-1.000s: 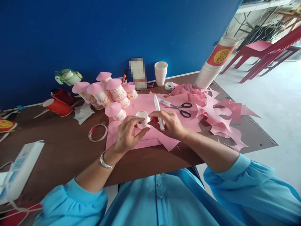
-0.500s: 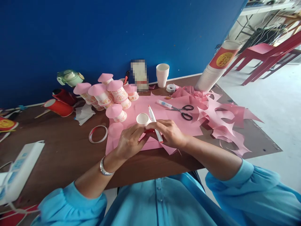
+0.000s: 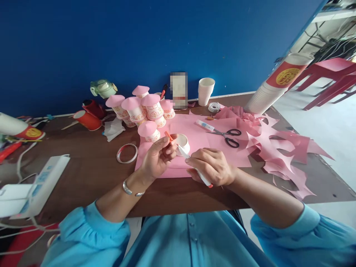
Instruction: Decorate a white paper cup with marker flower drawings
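My left hand (image 3: 158, 158) is closed on a small orange-red marker cap (image 3: 168, 136), held just left of a small white paper cup (image 3: 183, 143). My right hand (image 3: 213, 165) grips a white marker (image 3: 194, 167) with a red end, its tip pointing toward the cup. The cup rests on its side on pink paper sheets (image 3: 194, 139) spread on the brown table (image 3: 91, 167). Both hands hover over the sheets near the table's front edge.
Several pink-capped paper-cup mushrooms (image 3: 140, 109) stand behind the sheets. Scissors (image 3: 229, 136) and a glue tube (image 3: 205, 125) lie to the right, pink scraps (image 3: 280, 148) beyond. A tape ring (image 3: 127, 153), red cups (image 3: 87, 119), cup stacks (image 3: 206, 91), and a power strip (image 3: 36, 185) surround.
The cap has come off the marker and sits in my left hand. My right hand drew the marker back toward me. The camera view shifted left.
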Motion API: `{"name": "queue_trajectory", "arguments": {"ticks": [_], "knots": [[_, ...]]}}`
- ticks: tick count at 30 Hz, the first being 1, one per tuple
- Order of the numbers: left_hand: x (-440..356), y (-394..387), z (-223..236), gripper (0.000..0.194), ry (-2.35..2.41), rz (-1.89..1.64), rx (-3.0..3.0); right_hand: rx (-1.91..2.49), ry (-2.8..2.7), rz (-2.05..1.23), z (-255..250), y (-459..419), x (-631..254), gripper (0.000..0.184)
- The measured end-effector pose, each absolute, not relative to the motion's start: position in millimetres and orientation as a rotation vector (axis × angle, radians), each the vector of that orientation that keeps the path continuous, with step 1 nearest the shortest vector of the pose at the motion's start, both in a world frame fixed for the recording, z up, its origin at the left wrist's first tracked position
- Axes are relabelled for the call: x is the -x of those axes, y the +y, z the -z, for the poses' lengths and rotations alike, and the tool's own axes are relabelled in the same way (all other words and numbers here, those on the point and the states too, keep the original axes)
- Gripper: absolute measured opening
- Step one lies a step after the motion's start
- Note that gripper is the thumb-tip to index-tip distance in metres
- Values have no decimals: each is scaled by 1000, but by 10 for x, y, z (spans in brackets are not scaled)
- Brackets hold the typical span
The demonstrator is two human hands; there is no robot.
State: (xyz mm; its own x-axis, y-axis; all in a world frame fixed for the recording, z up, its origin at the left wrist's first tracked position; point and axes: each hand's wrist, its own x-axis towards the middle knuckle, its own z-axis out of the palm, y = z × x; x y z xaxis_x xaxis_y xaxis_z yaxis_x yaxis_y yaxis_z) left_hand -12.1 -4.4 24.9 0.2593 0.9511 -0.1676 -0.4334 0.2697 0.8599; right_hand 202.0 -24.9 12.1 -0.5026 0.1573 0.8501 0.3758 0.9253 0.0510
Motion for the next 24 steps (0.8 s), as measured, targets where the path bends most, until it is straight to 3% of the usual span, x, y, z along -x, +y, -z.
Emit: {"name": "queue_trajectory", "arguments": {"ticks": [6, 15, 24], "knots": [[103, -112, -197, 38, 768, -985, -725, 397, -2105, 307, -97, -237, -1982, 15], [41, -226, -165, 46, 731, -947, -636, 401, -2127, 324, -41, -227, -2009, 30], [53, -270, -103, 39, 667, -901, -744, 315, -2080, 371, -105, -266, -1969, 20]]}}
